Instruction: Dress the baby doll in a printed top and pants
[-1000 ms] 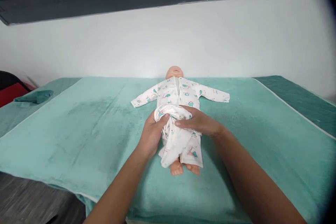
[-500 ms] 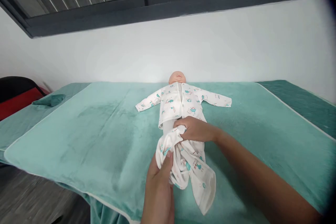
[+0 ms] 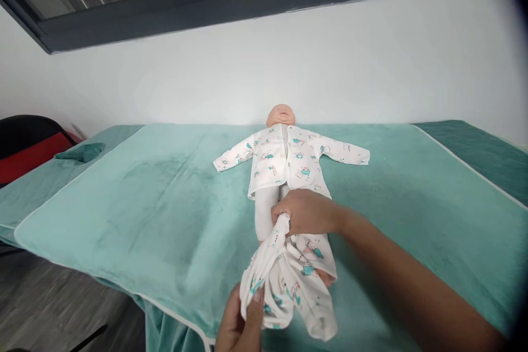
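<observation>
Across 12 o'clock of our view we see a white wall (image 3: 371, 60), and below it spreads the worktop, covered by a pale green cloth (image 3: 136, 203) with white edging; darker green fabric (image 3: 474, 148) shows at 3 o'clock. Above, from 10 to 1 o'clock, runs a dark-framed window (image 3: 136, 16) with metal bars behind it. At 8 o'clock we have a grey floor (image 3: 37, 302), and at 9 o'clock a red and black chair (image 3: 33, 154). Near the middle lies a doll (image 3: 281, 116), its head toward 12 o'clock near the wall and its legs toward 6. It wears a white printed jacket (image 3: 268, 168), one sleeve reaching toward 8 o'clock and the other toward 4. Gathered over its lower part is white printed cloth (image 3: 278, 297), which hangs down toward 6 o'clock and ends in an open cuff. We cannot tell whether this bunch is one piece with the matching fabric around the doll's leg on the 5 o'clock side. Our right hand (image 3: 303, 212), just below the jacket hem, is closed in a fist around the top of the bunch. Our left hand (image 3: 243, 319), at 6 o'clock, pinches its lower edge, thumb on top. The doll's white leg (image 3: 266, 212) shows beside our right hand, and part of a foot (image 3: 325, 278) peeks out at 5 o'clock.
</observation>
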Available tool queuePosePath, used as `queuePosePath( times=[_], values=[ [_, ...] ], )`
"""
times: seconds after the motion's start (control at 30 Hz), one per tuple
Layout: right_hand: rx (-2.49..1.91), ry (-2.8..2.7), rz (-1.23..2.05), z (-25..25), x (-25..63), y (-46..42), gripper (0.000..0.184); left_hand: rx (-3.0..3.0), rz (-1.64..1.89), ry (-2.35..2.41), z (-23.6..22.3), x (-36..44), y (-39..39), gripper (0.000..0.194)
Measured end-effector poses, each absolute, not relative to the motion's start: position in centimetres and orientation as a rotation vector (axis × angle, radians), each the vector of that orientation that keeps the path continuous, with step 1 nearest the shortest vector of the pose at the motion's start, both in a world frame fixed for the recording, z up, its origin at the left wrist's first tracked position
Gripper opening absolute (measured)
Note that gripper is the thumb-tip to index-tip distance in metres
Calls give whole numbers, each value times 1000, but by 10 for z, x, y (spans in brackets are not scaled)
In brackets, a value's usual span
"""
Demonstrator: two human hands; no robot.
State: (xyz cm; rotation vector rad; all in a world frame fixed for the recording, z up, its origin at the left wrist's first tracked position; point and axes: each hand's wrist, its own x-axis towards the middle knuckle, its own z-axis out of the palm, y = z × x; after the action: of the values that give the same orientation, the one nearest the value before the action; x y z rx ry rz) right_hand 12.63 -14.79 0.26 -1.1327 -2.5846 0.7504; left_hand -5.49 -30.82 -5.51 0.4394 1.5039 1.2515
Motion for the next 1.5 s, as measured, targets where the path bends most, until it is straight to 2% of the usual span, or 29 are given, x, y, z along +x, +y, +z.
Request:
queuePosePath(
  times=[0.2,0.37,0.5,0.63,0.73,0.97,1.23,1.5],
  values=[
    [-1120,-2571,802,6,127,-148,10,773,1115,1582,-50,-68,-287,56],
    [-1148,-2523,830,3,127,-147,10,614,1167,1355,-46,-66,-271,52],
    [-1188,-2427,945,0,129,-146,25,438,1215,1164,-41,-59,-263,59],
    [-1169,-2358,1126,1,134,-144,41,565,1261,1246,-38,-54,-255,53],
    [-1142,-2374,1180,5,135,-145,37,766,1320,1352,-41,-55,-244,48],
    [-1129,-2389,1032,3,135,-148,23,1188,1359,1413,-51,-65,-207,37],
    [-1203,-2324,915,-1,131,-148,5,1475,1300,1471,-41,-73,-146,24],
    [-1368,-2113,855,-3,121,-142,19,1772,1317,1406,-42,-68,-90,24]
  ],
)
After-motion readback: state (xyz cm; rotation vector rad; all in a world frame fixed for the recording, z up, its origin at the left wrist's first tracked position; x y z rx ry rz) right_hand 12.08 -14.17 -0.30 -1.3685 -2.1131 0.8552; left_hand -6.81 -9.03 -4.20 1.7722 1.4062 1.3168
